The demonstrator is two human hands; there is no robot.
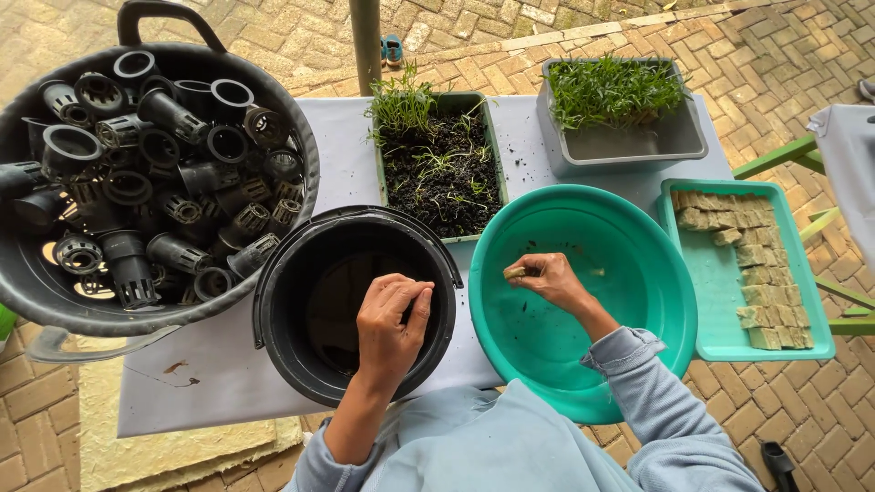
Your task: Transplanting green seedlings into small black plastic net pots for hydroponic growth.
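Note:
My left hand [390, 321] hovers over the black bucket [283, 301], fingers curled together; whether it holds something small is hidden. My right hand [547, 276] reaches into the teal basin [638, 273] and pinches a small tan sponge cube [515, 271] between thumb and fingers. Behind the bucket stands a green tray of dark soil with thin seedlings [439, 164].
A large black tub [36, 292] full of black net pots [164, 182] sits at the left. A grey tub of dense green seedlings [620, 109] stands at the back right. A teal tray of tan sponge cubes [761, 273] lies at the right edge. A post [365, 36] rises behind the table.

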